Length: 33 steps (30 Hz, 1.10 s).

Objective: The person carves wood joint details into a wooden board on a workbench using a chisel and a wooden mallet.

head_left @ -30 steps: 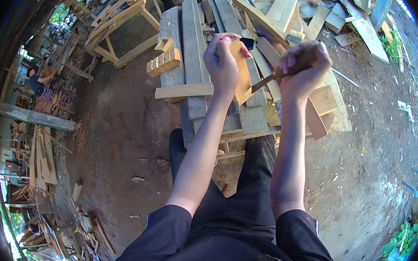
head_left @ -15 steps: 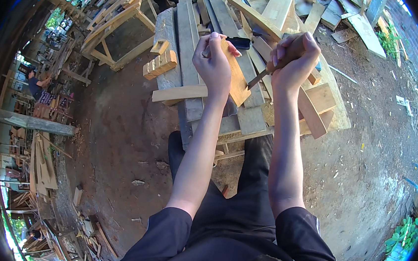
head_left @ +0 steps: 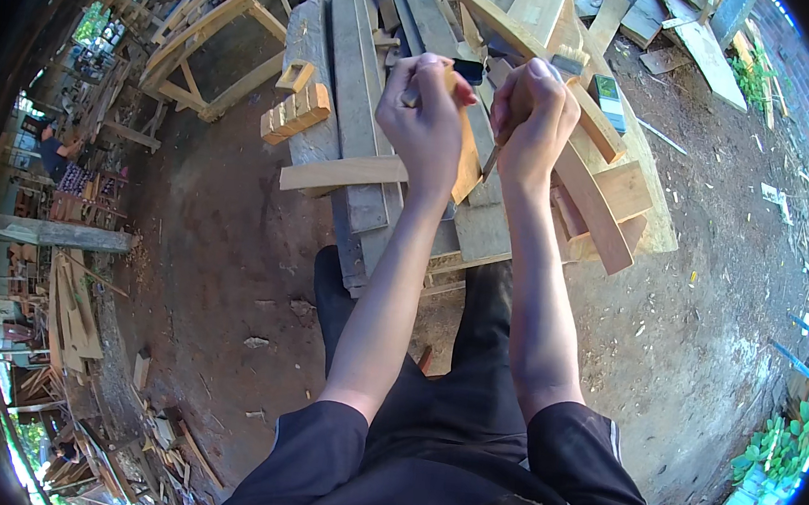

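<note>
My left hand (head_left: 423,124) is closed around the upper part of a light-brown wooden piece (head_left: 468,167), which slants up from the bench. My right hand (head_left: 534,120) grips a chisel by its wooden handle. Its narrow metal blade (head_left: 491,162) points down beside the right edge of the wooden piece, close to its lower end. Whether the blade tip touches the wood, I cannot tell. The fingers hide much of the handle and the top of the wooden piece.
Grey boards (head_left: 346,65) cover the bench. Notched wooden blocks (head_left: 296,120) lie at its left, a loose batten (head_left: 344,172) in front. To the right are a small box (head_left: 607,101), a brush (head_left: 569,61) and a brown plank (head_left: 593,209). A person (head_left: 58,160) sits far left.
My right hand has moved left, closer to my left hand. The chisel now stands steeper against the wooden piece. The brush and small box behind my right hand have come into sight.
</note>
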### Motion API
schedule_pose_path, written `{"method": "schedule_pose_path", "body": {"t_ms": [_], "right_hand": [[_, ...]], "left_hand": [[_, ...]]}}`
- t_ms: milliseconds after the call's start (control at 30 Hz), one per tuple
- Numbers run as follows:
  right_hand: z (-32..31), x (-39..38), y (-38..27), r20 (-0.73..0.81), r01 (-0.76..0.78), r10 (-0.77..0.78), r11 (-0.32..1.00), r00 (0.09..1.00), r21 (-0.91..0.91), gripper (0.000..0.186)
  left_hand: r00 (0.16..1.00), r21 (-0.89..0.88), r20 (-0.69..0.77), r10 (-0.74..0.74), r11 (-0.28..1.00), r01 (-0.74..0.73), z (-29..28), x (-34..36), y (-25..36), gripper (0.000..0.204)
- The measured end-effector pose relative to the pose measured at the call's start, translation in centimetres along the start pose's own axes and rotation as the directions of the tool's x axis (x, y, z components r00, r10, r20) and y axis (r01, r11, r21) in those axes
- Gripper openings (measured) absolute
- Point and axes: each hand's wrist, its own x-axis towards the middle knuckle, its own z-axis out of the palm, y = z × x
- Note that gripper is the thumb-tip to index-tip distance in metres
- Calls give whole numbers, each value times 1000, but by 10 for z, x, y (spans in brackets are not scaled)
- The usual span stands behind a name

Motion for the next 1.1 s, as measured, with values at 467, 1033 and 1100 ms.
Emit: {"method": "schedule_pose_path", "body": {"t_ms": [467, 1033, 1100], "right_hand": [[-13, 8, -14, -180, -76, 100, 988, 979, 136, 45], [36, 10, -45, 11, -8, 5, 962, 1000, 273, 44], [41, 12, -45, 55, -25, 14, 982, 998, 187, 40]], "left_hand": [[994, 12, -47, 95, 995, -94, -4, 4, -6, 27], [931, -119, -331, -155, 985, 122, -53, 23, -10, 24], [913, -160, -358, -196, 976, 147, -55, 23, -13, 24]]}}
